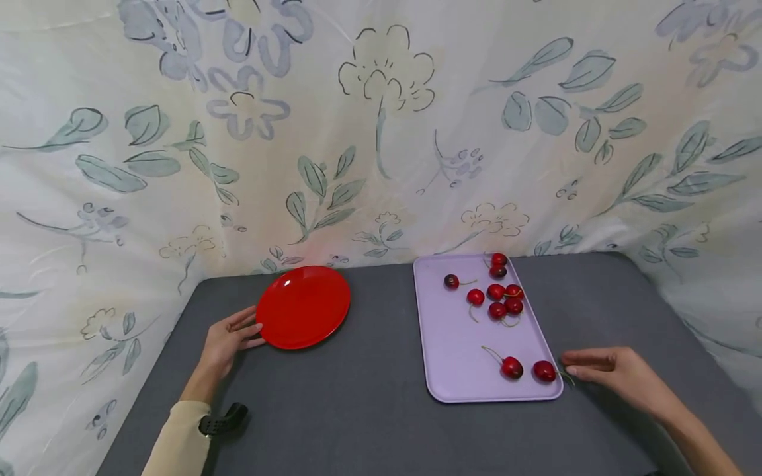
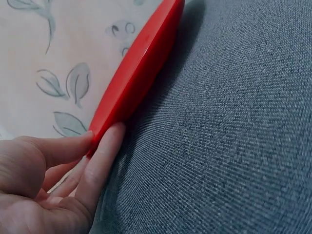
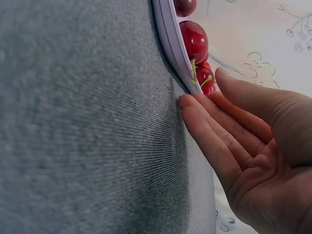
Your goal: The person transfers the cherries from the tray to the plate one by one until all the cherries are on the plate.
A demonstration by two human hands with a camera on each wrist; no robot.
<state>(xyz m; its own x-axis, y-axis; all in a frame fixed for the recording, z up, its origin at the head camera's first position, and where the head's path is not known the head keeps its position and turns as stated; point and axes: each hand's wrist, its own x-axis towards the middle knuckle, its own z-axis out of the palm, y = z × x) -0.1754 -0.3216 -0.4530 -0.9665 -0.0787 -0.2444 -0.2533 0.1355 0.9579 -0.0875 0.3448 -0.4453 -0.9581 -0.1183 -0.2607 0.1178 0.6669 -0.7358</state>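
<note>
The plate (image 1: 306, 307) was at ten o'clock on the table (image 1: 381, 426). The left hand (image 1: 223, 340) pinched its rim at eight o'clock, thumb above, fingers below. At two o'clock, the tray (image 1: 458, 357) held cherries (image 1: 497, 291), mostly toward twelve and one, with two near four and five. The right hand (image 1: 619, 377), thumb apart and fingers extended, held nothing beside the tray's four-o'clock edge; whether it touched, I couldn't tell.

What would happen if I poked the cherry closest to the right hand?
That cherry would probably roll because it's round, though its stem might make it wobble. Its shiny skin could feel slippery. The raised edge of the tray might stop it.
</note>
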